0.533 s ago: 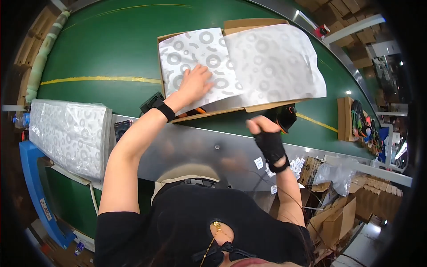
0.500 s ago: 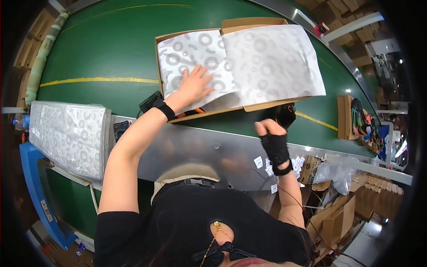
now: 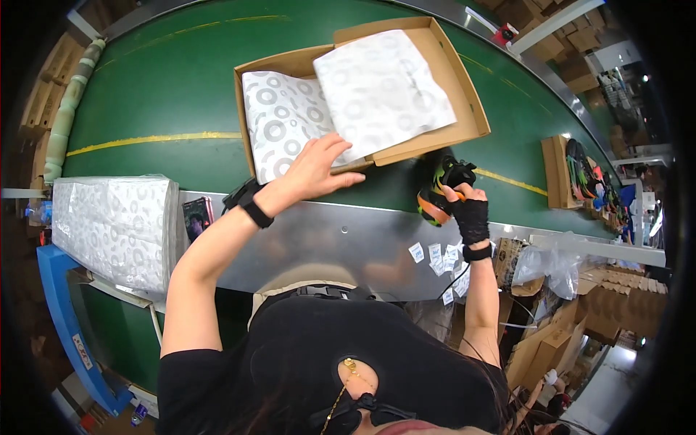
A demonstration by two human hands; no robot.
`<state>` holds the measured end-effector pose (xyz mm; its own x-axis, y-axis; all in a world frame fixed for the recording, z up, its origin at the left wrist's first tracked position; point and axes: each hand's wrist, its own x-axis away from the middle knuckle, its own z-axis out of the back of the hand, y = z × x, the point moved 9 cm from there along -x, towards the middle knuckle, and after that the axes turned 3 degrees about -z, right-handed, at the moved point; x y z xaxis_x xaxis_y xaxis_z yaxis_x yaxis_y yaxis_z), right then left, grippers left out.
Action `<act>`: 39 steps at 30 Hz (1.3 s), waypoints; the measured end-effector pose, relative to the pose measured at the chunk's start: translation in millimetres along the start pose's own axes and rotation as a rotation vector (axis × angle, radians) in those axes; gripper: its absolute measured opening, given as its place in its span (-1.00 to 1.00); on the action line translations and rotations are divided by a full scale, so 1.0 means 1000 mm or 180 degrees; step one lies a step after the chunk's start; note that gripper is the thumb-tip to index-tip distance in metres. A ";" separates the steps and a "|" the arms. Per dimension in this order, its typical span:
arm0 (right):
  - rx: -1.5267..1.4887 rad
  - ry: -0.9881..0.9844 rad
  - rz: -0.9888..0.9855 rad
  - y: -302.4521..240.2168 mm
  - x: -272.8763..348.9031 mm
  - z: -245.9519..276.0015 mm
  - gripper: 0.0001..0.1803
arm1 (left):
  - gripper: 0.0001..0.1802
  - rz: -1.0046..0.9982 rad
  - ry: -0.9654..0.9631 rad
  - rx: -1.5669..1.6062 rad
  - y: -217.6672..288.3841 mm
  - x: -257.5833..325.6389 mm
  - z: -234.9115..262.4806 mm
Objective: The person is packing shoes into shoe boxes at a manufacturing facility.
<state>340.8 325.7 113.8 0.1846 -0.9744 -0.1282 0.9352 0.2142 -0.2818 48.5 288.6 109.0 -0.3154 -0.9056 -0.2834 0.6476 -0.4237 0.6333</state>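
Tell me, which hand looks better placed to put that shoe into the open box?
Probably the right hand: it already grips the black shoe just beside the cardboard box. The left hand rests on the wrapping paper at the box's front edge.

I'm looking at a packing line in a warehouse or factory: a green conveyor belt (image 3: 167,87) with a yellow stripe, an open cardboard shoe box (image 3: 449,87) lined with printed tissue, a stack of tissue sheets (image 3: 112,225) at my left, flattened cartons (image 3: 616,304) piled right, more shoes (image 3: 587,177) down the line.
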 end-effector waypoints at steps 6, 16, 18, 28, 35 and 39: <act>-0.1570 -0.0858 0.0446 -0.101 0.020 0.079 -0.77 | 0.05 -0.0280 -0.0211 0.0723 0.062 0.037 -0.002; -0.2791 -0.1899 0.2555 -0.256 0.037 0.104 -0.72 | -0.09 0.0039 -0.0789 0.1725 0.093 0.059 0.051; -0.2416 -0.2420 0.2538 -0.273 0.039 0.094 -0.74 | -0.07 0.0220 -0.0669 0.1940 0.082 0.073 0.054; -0.0019 -0.0336 0.0675 -0.133 -0.127 -0.083 -0.05 | -0.12 0.1160 0.0340 0.2661 0.025 0.126 0.058; -0.0625 -0.0393 0.0104 -0.091 -0.135 -0.116 -0.59 | -0.45 0.2439 0.1399 0.4034 -0.051 0.139 0.048; -0.2226 0.0207 -0.0848 -0.032 -0.154 -0.052 -0.63 | -0.44 0.2215 0.1776 0.4822 -0.081 0.091 0.062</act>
<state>266.9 472.1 93.0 -0.0597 -0.9980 -0.0211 0.5318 -0.0139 -0.8468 -75.5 241.1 76.1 0.1786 -0.9299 0.3215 -0.7133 0.1027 0.6933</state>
